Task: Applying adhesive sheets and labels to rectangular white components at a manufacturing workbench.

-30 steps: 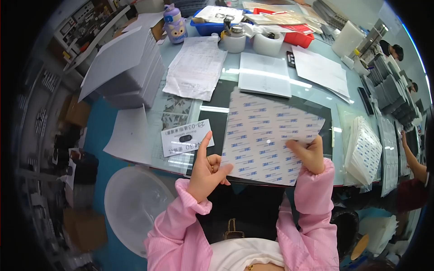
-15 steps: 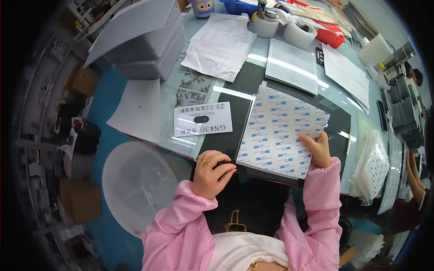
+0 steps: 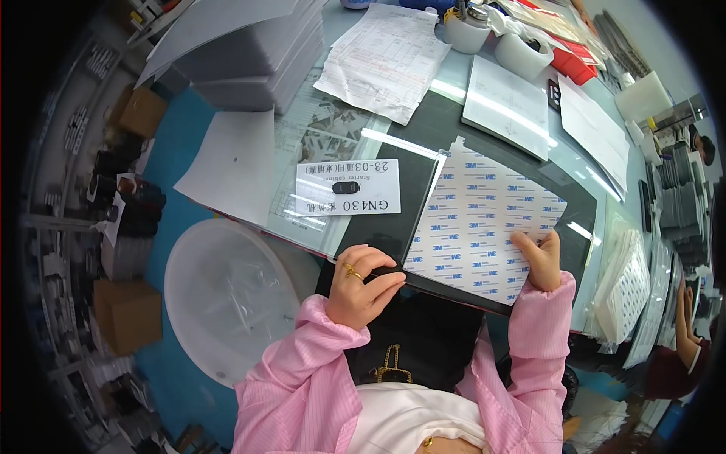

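A white backing sheet with a repeated blue print (image 3: 480, 227) lies on the dark mat (image 3: 442, 121) at the table's near side. My right hand (image 3: 541, 257) grips its lower right edge, thumb on top and the other fingers hidden underneath. Close to the sheet's lower left corner is my left hand (image 3: 363, 284), with a ring on one finger. Its thumb and fingers are curved and apart, and I see nothing between them. Left of the sheet, a white printed label card (image 3: 314, 198) carries a small black oval part (image 3: 345, 188).
A large translucent bin (image 3: 227, 303) stands below the table's left edge. Tall stacked grey sheets (image 3: 249, 45) rise at the back left. A crumpled paper (image 3: 382, 60), a pale stack (image 3: 505, 102) and white rolls (image 3: 522, 54) sit farther back. Bagged sheets (image 3: 622, 284) lie right.
My left thumb and fingertips have moved apart. The table scene has shifted slightly in the view, while my right hand keeps its hold on the sheet.
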`<state>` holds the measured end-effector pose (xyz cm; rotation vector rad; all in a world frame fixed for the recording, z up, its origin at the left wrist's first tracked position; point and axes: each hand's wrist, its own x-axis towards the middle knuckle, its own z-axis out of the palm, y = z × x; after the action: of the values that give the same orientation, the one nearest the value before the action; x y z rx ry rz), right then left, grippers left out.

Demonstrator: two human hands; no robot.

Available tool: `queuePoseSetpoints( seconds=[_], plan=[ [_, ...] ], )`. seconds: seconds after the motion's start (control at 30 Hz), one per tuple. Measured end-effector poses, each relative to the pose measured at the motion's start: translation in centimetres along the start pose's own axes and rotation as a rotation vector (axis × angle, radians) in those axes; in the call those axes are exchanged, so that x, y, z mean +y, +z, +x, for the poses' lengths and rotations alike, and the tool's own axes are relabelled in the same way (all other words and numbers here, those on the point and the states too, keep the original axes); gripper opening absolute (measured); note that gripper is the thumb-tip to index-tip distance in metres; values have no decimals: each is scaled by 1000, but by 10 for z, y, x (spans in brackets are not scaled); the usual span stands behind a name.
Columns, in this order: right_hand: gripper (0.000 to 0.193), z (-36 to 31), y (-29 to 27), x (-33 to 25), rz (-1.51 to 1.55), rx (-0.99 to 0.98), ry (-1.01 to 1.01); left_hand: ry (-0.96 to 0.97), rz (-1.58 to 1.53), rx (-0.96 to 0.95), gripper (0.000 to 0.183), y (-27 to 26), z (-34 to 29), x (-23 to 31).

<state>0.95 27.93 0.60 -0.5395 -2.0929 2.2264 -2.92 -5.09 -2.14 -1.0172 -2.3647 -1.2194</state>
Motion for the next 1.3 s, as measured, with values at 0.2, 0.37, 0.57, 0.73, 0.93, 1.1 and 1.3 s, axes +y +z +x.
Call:
queuePoseSetpoints(
  seconds=[0.2, 0.37, 0.57, 0.73, 0.93, 1.1, 1.3],
  plan=[
    [31, 1, -3, 4, -14, 2, -4, 1, -5, 2, 24, 3, -2, -2],
    [31, 0, -3, 6, -7, -10, -19, 0, -2, 2, 25, 3, -3, -3],
    [31, 1, -6, 8, -10, -24, -14, -6, -4, -3, 25, 3, -2, -2],
    [32, 1, -6, 8, 13, -31, -8, -8, -13, -1, 25, 3, -3, -3],
    [32, 0, -5, 6, 2, -30, -7, -10, -23, 1, 25, 2, -2, -4],
    [33, 0, -4, 5, 8, -38, -7, -30, -35, 17, 25, 4, -4, -5],
    [33, -1, -3, 3, 2, -33, -2, 42, 25, -11, 30, 2, -2, -8]
  ],
)
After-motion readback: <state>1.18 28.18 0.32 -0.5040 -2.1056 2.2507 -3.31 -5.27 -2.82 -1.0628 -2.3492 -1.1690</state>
